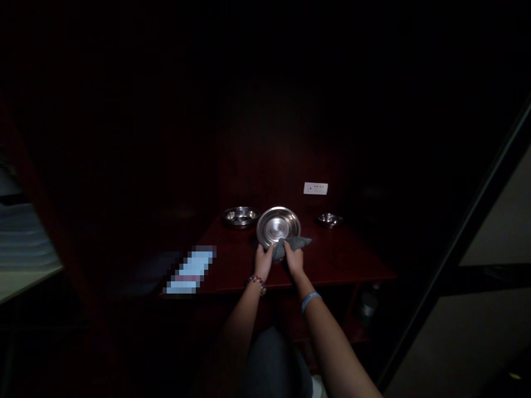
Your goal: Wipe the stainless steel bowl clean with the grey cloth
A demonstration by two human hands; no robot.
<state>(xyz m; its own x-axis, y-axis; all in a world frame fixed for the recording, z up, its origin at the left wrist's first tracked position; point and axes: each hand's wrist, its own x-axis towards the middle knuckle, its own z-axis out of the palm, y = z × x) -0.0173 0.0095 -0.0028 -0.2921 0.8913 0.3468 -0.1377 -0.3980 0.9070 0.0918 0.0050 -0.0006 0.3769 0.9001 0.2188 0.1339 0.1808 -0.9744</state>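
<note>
Both hands are at a shiny metal bowl [279,224], tilted so that its inside faces me, above the dark red tabletop. My left hand [264,262] grips the bowl's lower left rim, thumb up. A grey cloth [297,242] is bunched over the lower rim, and my right hand [293,258] is closed on it against the bowl. The bowl's underside and most of my fingertips are hidden. Behind and to the left sits another metal bowl [241,217]. Further right on the tabletop is a smaller metal bowl [330,220].
The dark red tabletop [340,260] meets a dark back panel with a white power socket [316,188]. A pixelated bright patch [191,271] lies at its left edge. Below right, a bottle [368,305] stands on a shelf. Stacked pale items [27,237] are at far left.
</note>
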